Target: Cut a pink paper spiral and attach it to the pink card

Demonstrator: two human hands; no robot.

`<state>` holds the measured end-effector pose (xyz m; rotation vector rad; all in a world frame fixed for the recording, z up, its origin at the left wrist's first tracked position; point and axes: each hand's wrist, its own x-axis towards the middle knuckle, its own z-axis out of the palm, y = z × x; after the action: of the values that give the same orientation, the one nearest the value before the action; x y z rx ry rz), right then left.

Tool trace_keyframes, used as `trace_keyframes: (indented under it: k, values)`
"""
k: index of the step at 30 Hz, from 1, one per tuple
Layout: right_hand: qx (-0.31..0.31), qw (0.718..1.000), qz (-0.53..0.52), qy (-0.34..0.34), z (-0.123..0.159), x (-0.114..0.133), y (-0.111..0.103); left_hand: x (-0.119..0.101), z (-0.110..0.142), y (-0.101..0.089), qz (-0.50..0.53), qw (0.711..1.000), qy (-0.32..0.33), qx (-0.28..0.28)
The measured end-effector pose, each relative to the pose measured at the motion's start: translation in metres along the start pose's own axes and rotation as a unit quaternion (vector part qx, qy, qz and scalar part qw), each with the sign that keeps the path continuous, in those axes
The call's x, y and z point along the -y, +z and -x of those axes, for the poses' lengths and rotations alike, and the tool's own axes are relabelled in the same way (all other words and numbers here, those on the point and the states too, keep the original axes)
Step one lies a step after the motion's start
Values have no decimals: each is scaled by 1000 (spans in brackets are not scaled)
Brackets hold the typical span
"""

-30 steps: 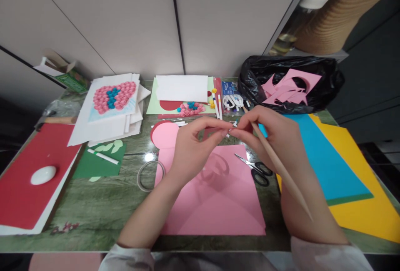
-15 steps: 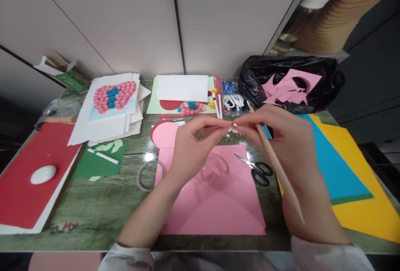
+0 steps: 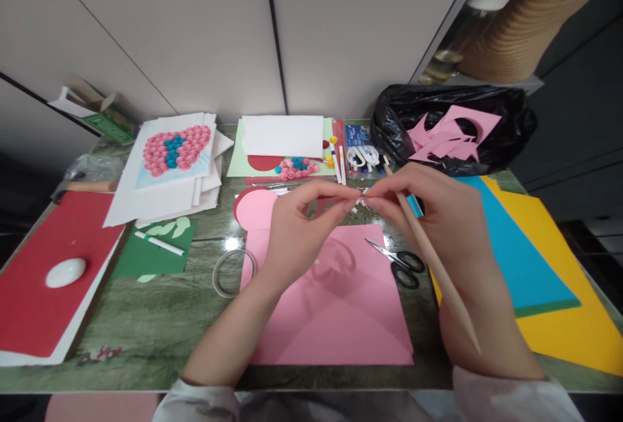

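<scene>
My left hand (image 3: 304, 230) is closed in a pinch, thumb against forefinger, on something too small to make out. Its fingertips nearly meet those of my right hand (image 3: 433, 221). That hand also pinches at the tips, and a pale wooden stick with a tapered end (image 3: 440, 273) lies across it, held against the fingers and pointing back toward my wrist. Below both hands is a pink paper sheet (image 3: 335, 324). Black-handled scissors (image 3: 407, 269) lie partly open by its right edge, under my right hand. A tape roll (image 3: 215, 279) touches its left side.
A pink paper circle (image 3: 256, 210) lies behind the sheet. Rolled pink and blue paper flowers (image 3: 296, 169) sit farther back. A black bag (image 3: 389, 113) with pink scraps stands back right. Blue paper (image 3: 530, 266) lies right, red paper (image 3: 48, 311) left.
My right hand has shifted slightly right and the wooden stick moved with it. The fingertips parted a little, then drew closer again. My left hand stays nearly still.
</scene>
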<state>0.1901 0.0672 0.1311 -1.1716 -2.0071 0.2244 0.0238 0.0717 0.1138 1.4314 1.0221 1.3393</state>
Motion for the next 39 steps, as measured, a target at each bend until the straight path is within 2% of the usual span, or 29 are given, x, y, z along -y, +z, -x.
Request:
trace_keyframes:
  k: [21,30,39]
  values:
    - [29,999,23,9,1,1,-1,3,1,2,3,1000,-3,13]
    - [70,997,35,5,0,0,-4,2,0,0,-19,998,-12,53]
    - [123,992,10,26,-2,-1,-10,2,1,-1,-52,993,11,107]
